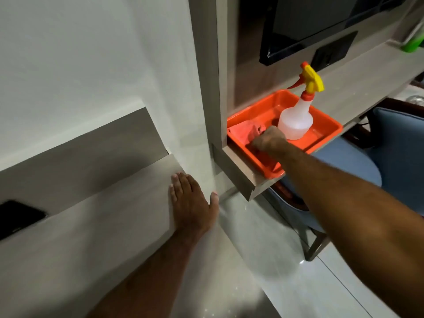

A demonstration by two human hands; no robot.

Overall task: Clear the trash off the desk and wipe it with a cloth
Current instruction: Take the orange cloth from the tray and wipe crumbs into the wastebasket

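Note:
An orange tray [325, 131] sits at the left end of a grey desk [358, 88]. Inside it lie a pink cloth [244, 131] and a clear spray bottle [296, 120] with a yellow and orange trigger head. My right hand [268, 141] reaches into the tray, its fingers closed on the cloth just left of the bottle. My left hand [190, 203] rests flat, fingers apart, on the corner of a lower grey counter [91, 226], holding nothing.
A black phone [18, 216] lies at the counter's left. A dark screen [309, 24] hangs above the desk, with a black socket panel [332, 51] beneath it. A green object [413, 42] stands far right. A blue chair [367, 161] is tucked under the desk over glossy floor tiles.

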